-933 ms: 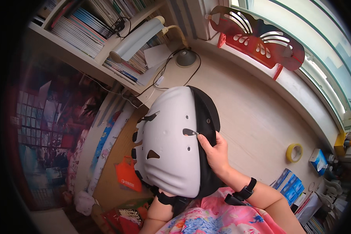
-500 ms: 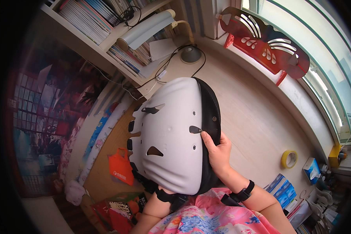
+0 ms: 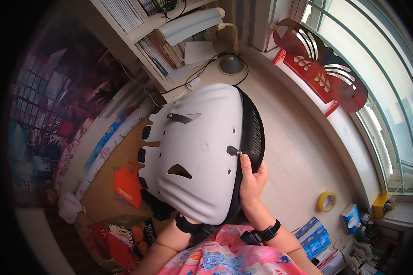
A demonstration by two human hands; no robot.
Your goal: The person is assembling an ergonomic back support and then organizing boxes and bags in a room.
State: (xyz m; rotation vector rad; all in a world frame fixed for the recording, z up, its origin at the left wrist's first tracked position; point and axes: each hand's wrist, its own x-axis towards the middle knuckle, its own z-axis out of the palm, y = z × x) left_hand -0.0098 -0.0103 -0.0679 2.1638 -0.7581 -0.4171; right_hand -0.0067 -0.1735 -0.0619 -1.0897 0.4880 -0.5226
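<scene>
A large curved white plastic shell [image 3: 202, 146] with cut-out slots and a black mesh rim [image 3: 256, 130] is held up in front of me, over the desk edge. My right hand [image 3: 252, 181] grips its right side. The thumb presses beside a small metal stud [image 3: 239, 153] at the end of a dark slot, and the fingers curl behind the rim. My left forearm [image 3: 172, 238] reaches under the shell's lower left, where the shell hides my left hand. Dark notches line the shell's left edge, and black padding or straps [image 3: 156, 206] hang below it.
A pale desk [image 3: 289, 165] lies beyond the shell. On it are a lamp [image 3: 231, 64], a yellow tape roll [image 3: 326, 201] and blue tissue packs [image 3: 313, 238]. A red cut-out stand [image 3: 319, 68] is on the windowsill. An orange bag [image 3: 127, 185] lies at the lower left.
My view has shifted, and the shell has turned slightly, its left edge moving farther left. My right thumb has slid a little, and the metal stud shows more plainly beside it.
</scene>
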